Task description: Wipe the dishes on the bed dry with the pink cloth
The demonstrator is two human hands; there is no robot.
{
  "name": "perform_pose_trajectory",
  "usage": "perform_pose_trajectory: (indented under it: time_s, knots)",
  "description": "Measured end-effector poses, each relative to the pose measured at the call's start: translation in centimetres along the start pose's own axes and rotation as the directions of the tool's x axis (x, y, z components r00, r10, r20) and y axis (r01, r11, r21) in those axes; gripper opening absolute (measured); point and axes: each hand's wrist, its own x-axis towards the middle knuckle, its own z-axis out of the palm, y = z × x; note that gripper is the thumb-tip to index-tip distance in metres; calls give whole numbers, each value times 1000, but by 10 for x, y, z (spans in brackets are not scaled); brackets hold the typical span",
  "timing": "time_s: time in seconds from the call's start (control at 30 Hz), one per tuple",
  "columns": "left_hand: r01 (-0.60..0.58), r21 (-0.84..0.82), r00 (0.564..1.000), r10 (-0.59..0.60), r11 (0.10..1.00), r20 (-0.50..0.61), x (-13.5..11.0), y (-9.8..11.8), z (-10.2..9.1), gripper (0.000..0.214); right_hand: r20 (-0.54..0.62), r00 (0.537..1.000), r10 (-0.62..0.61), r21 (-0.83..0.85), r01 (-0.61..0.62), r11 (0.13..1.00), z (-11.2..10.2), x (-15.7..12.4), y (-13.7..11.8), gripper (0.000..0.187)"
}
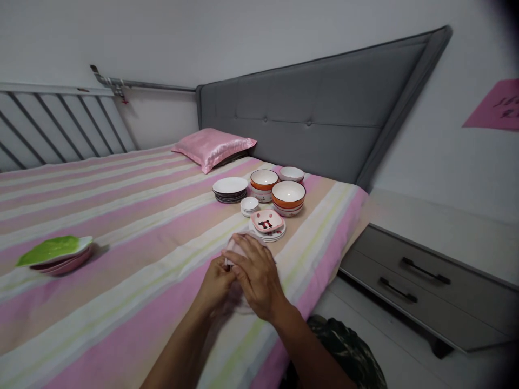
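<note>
Over the bed's front part, my left hand (pixel 217 283) pinches the near side of a pale pinkish cloth (pixel 232 245). Curved across the top of this cloth, my right hand (pixel 259 278) presses it against the left hand. Whether something lies inside the cloth cannot be made out. Just beyond my fingers sits a square pink dish with a cartoon animal (pixel 266 220), on top of a few small white plates (pixel 276 236). Behind it are a stack of small white bowls (pixel 249 205) and two stacks of orange-banded bowls (pixel 288 194) (pixel 264 180).
Dark-sided plates with a white top (pixel 230 186) and another bowl (pixel 292 173) stand farther back. Leaf-shaped green and pink dishes (pixel 57 253) lie at left on the striped bedsheet (pixel 133 259). A pink pillow (pixel 214 145), grey headboard (pixel 300 102) and drawer cabinet (pixel 425 286) surround this.
</note>
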Motion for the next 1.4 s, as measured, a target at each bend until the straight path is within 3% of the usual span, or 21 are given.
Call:
perform_pose_trajectory:
  time_s: [0.13, 0.27, 0.43, 0.6, 0.73, 0.87, 1.03, 1.2, 1.4]
  knots:
    - [7, 18, 994, -9, 1000, 110, 0, 7, -3, 18, -97, 994, 41, 97, -32, 995, -3, 4, 7, 37]
    - [38, -44, 983, -30, 998, 180, -2, 11, -3, 21, -166, 972, 165, 332, -103, 938, -1, 7, 17, 39]
    - [100, -221, 985, -65, 970, 161, -2, 12, -1, 24, -177, 918, 355, 614, -179, 769, 8, 7, 22, 42]
    - [38, -389, 999, -21, 921, 48, 0, 13, 3, 42, -156, 876, 457, 692, -234, 683, 20, 1, 12, 47]
    - [-40, -503, 998, 13, 863, -57, 3, 17, 6, 50, -180, 879, 441, 596, -259, 760, 28, -6, 0, 50]
    - [-24, -595, 989, -67, 803, -130, 2, 23, 8, 45, -194, 907, 374, 400, -275, 874, 36, -13, -9, 58]
    - [85, -652, 984, -168, 753, -66, -2, 31, 9, 46, -233, 957, 175, 107, -153, 982, 47, -22, -13, 68]
    - [123, -656, 970, -229, 744, -78, -7, 44, 9, 47, -218, 976, -12, -74, -4, 997, 46, -23, -10, 68]
    - [132, -620, 975, -215, 774, -61, -19, 55, 11, 42, -180, 973, -145, -107, 127, 986, 38, -24, -7, 63]
